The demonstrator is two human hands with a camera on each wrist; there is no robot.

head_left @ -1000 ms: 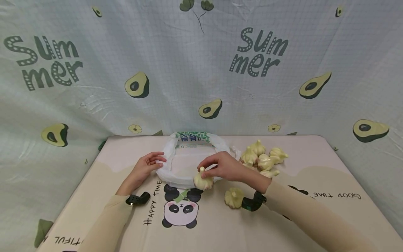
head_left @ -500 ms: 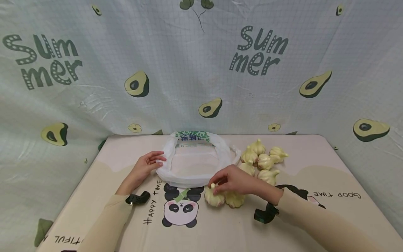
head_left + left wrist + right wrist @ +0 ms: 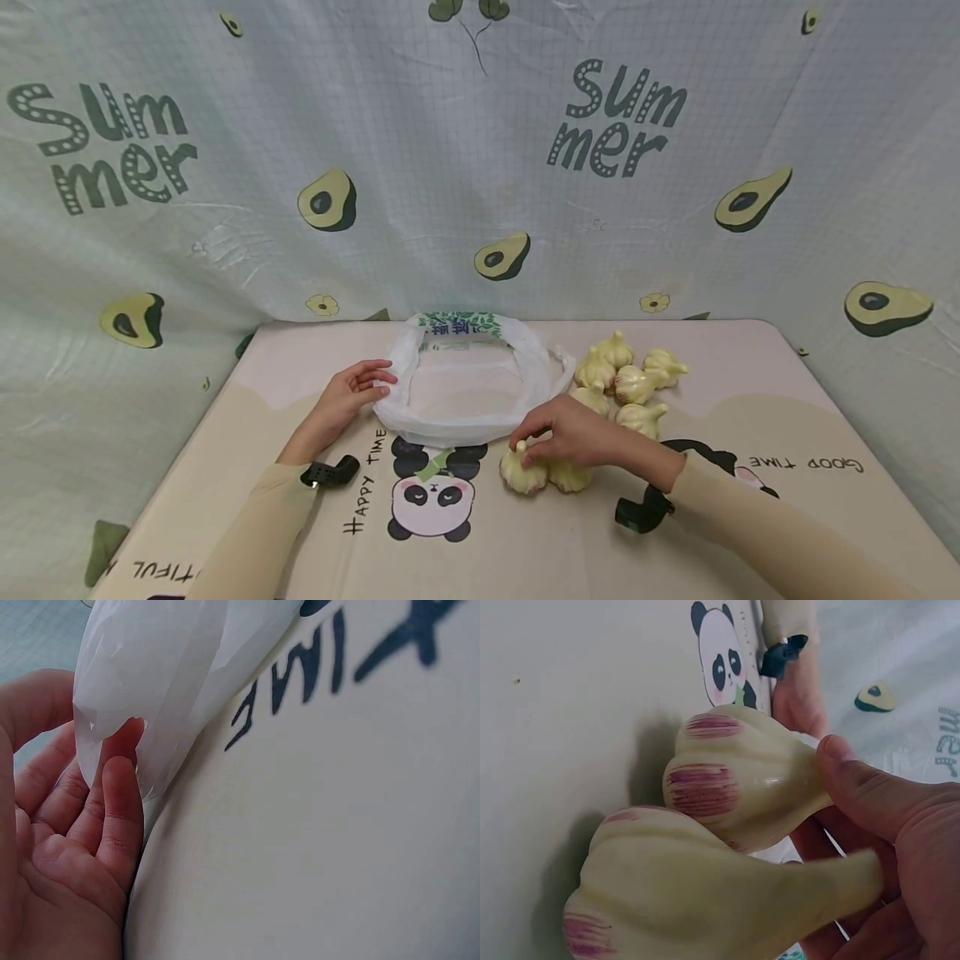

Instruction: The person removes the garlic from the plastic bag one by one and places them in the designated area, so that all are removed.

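Observation:
My right hand [image 3: 573, 429] pinches the short neck of a garlic bulb [image 3: 522, 471] between thumb and fingers, at or just above the table. A second garlic bulb [image 3: 572, 477] stands right beside it, partly under the hand. Up close in the right wrist view, the held bulb [image 3: 727, 769] shows purple streaks, and the neck of the other bulb [image 3: 682, 892] reaches toward my palm. My left hand [image 3: 348, 400] rests at the left rim of a white plastic bag [image 3: 450, 432], its mouth spread wide. In the left wrist view relaxed fingers touch the bag's thin plastic [image 3: 165, 675].
Several more garlic bulbs [image 3: 633, 383] lie in a loose group right of the bag. The table [image 3: 517, 558] has a printed cloth with a panda [image 3: 432, 500]. A patterned curtain [image 3: 420, 100] hangs behind the table's far edge.
My right hand has carried the garlic bulb from the bag's front rim toward me and to the right, beside the other bulb. The left hand and the bag keep their places.

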